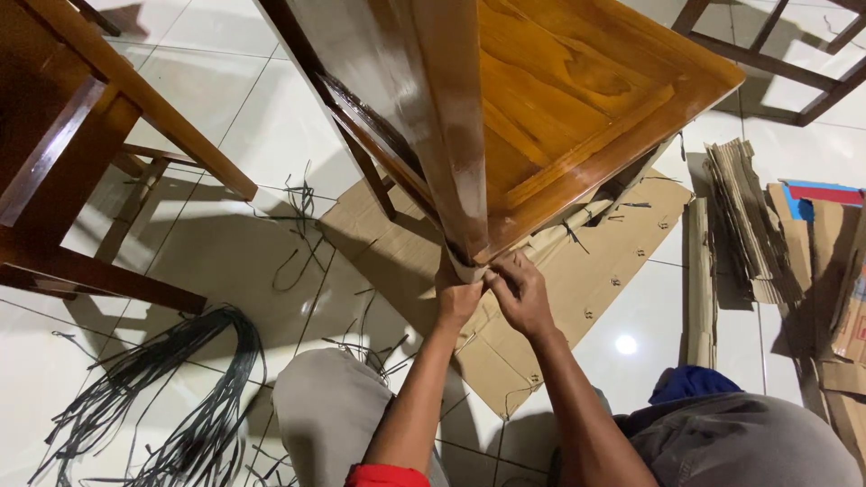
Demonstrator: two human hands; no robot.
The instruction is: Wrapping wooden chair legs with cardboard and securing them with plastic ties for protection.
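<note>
A polished wooden chair (559, 81) stands in front of me on a flattened cardboard sheet (622, 261). Brown paper wrapping (577, 221) clings around the chair's leg and lower frame. My left hand (456, 293) and my right hand (520, 290) meet at the bottom of the near chair leg (460, 180), fingers pinched on the paper wrap there. What lies between the fingertips is partly hidden. My knees, in grey trousers, frame the bottom of the view.
A second wooden chair (81, 153) stands at the left. A bundle of black straps (171, 397) lies on the white tile floor, with loose strap pieces (302, 234) scattered. Stacked cardboard scraps (776, 243) lie at the right. Another chair frame (776, 54) sits top right.
</note>
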